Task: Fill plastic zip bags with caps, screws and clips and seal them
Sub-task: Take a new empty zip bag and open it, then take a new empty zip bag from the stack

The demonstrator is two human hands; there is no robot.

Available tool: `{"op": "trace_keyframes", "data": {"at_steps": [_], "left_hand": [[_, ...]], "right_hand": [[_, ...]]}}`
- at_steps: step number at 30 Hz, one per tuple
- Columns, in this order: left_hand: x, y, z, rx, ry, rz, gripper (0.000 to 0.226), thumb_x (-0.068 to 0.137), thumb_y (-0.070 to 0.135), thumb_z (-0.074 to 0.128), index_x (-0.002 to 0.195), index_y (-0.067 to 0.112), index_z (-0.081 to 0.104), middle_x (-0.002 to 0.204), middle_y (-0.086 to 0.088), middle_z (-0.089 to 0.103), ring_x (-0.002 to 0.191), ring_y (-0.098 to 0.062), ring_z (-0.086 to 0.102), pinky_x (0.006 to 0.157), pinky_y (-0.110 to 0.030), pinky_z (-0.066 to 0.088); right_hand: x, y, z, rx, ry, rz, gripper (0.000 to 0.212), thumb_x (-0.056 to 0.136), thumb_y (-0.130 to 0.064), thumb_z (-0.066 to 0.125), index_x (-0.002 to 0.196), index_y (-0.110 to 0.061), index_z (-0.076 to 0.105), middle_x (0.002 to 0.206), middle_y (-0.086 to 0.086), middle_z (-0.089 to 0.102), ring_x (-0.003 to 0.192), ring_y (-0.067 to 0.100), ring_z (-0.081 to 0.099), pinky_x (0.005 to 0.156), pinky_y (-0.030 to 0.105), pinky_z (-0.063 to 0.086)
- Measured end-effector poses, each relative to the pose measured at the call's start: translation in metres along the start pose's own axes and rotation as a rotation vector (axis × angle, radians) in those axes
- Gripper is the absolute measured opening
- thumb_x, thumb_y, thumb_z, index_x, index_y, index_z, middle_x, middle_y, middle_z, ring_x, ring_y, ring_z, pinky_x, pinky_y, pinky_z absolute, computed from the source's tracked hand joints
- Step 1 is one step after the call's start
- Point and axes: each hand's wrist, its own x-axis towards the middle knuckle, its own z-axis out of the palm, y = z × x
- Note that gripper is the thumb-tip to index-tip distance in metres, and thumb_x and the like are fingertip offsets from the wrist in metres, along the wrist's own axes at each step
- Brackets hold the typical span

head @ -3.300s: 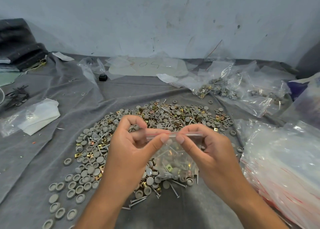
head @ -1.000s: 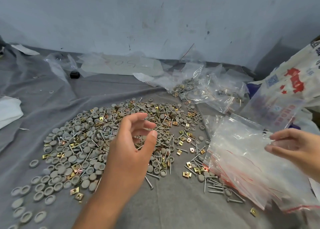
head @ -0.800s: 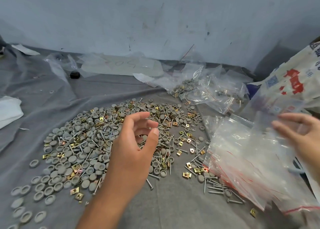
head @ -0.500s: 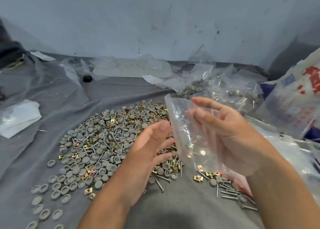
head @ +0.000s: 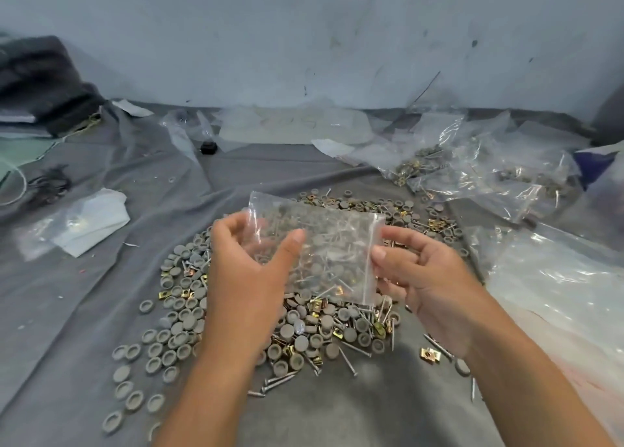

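Observation:
An empty clear zip bag (head: 324,244) hangs between my hands above the pile. My left hand (head: 250,278) pinches its left side between thumb and fingers. My right hand (head: 422,278) pinches its right edge. Under the bag, on the grey cloth (head: 101,294), lies a heap of grey round caps (head: 182,325), long silver screws (head: 347,359) and brass clips (head: 430,355); the bag and my hands hide part of it.
A stack of empty clear bags (head: 557,284) lies at the right. Filled bags (head: 472,169) sit at the back right, near the wall. A white folded sheet in plastic (head: 81,224) lies at the left. A small black object (head: 209,148) sits at the back.
The filled bag I held earlier is gone. My right hand took an empty bag from the stack at the right and brought it over the pile, where my left hand took hold of its other side.

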Motion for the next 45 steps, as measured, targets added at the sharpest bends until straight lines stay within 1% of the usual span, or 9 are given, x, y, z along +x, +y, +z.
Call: {"op": "trace_keyframes", "data": {"at_steps": [2, 5, 11, 16, 25, 29, 34, 40, 45], "left_hand": [[-0.005, 0.001, 0.000, 0.243, 0.180, 0.228, 0.058, 0.080, 0.058, 0.073, 0.126, 0.034, 0.046, 0.121, 0.015, 0.049, 0.113, -0.009, 0.051, 0.097, -0.035, 0.046], [-0.014, 0.006, 0.002, 0.283, 0.010, 0.505, 0.029, 0.083, 0.059, 0.071, 0.098, 0.038, 0.059, 0.096, 0.023, 0.059, 0.093, -0.004, 0.058, 0.081, -0.023, 0.046], [-0.017, 0.000, -0.008, 0.251, -0.219, 0.458, 0.019, 0.078, 0.040, 0.083, 0.093, 0.038, 0.072, 0.085, 0.028, 0.071, 0.077, 0.003, 0.068, 0.065, -0.010, 0.049], [-0.010, -0.010, -0.022, 0.201, -0.293, 0.392, 0.012, 0.086, 0.033, 0.076, 0.095, 0.041, 0.076, 0.082, 0.028, 0.073, 0.075, 0.003, 0.071, 0.065, -0.013, 0.053], [-0.002, -0.011, -0.026, 0.310, 0.118, 0.446, 0.026, 0.094, 0.025, 0.069, 0.085, 0.036, 0.048, 0.069, 0.015, 0.065, 0.073, 0.004, 0.064, 0.061, -0.007, 0.045], [-0.003, -0.008, -0.018, 0.411, 0.155, 0.495, 0.021, 0.096, 0.010, 0.058, 0.090, 0.030, 0.056, 0.080, 0.015, 0.061, 0.075, -0.002, 0.059, 0.067, -0.010, 0.041], [0.000, -0.012, -0.014, 0.476, 0.133, 0.497, 0.032, 0.095, 0.012, 0.046, 0.103, 0.023, 0.074, 0.099, 0.008, 0.057, 0.095, -0.017, 0.055, 0.083, -0.028, 0.043], [0.000, -0.012, -0.012, 0.484, 0.130, 0.459, 0.036, 0.094, 0.029, 0.036, 0.085, 0.029, 0.071, 0.090, 0.015, 0.051, 0.092, -0.007, 0.043, 0.079, -0.026, 0.034], [0.001, -0.014, -0.011, 0.503, 0.141, 0.435, 0.017, 0.091, 0.018, 0.057, 0.078, 0.025, 0.066, 0.086, 0.011, 0.049, 0.090, -0.012, 0.046, 0.079, -0.023, 0.032]], "right_hand": [[0.003, 0.005, 0.011, -0.036, 0.035, -0.049, 0.063, 0.061, -0.033, 0.086, 0.118, -0.018, 0.064, 0.095, 0.004, 0.079, 0.086, 0.014, 0.076, 0.075, 0.032, 0.052], [0.004, 0.013, 0.030, -0.074, 0.027, -0.164, 0.060, 0.061, -0.039, 0.089, 0.112, -0.020, 0.063, 0.092, 0.005, 0.079, 0.079, 0.012, 0.075, 0.067, 0.026, 0.053], [-0.001, 0.015, 0.047, -0.148, 0.063, -0.289, 0.047, 0.069, -0.031, 0.086, 0.105, -0.013, 0.063, 0.086, 0.004, 0.078, 0.075, 0.015, 0.076, 0.061, 0.016, 0.054], [-0.006, 0.020, 0.053, -0.259, 0.099, -0.308, 0.038, 0.073, -0.021, 0.088, 0.102, -0.014, 0.064, 0.086, 0.003, 0.078, 0.083, 0.019, 0.076, 0.076, 0.032, 0.062], [-0.006, 0.032, 0.056, -0.405, 0.010, -0.308, 0.026, 0.082, -0.030, 0.082, 0.093, -0.026, 0.058, 0.067, -0.009, 0.067, 0.056, 0.003, 0.055, 0.054, 0.017, 0.043], [-0.003, 0.038, 0.053, -0.557, -0.180, -0.257, 0.030, 0.077, -0.048, 0.078, 0.093, -0.033, 0.058, 0.077, -0.011, 0.069, 0.065, 0.008, 0.063, 0.058, 0.021, 0.049], [0.004, 0.057, 0.039, -1.387, -0.259, -0.453, 0.021, 0.097, -0.036, 0.064, 0.115, -0.045, 0.061, 0.110, -0.025, 0.054, 0.104, 0.003, 0.052, 0.092, 0.028, 0.048], [0.003, 0.057, 0.039, -1.512, -0.385, -0.553, 0.029, 0.102, -0.037, 0.054, 0.129, -0.046, 0.056, 0.128, -0.020, 0.048, 0.119, 0.006, 0.044, 0.101, 0.023, 0.035], [0.001, 0.058, 0.045, -1.484, -0.346, -0.528, 0.029, 0.103, -0.035, 0.050, 0.131, -0.041, 0.055, 0.121, -0.016, 0.050, 0.110, 0.010, 0.054, 0.088, 0.023, 0.041]]}}
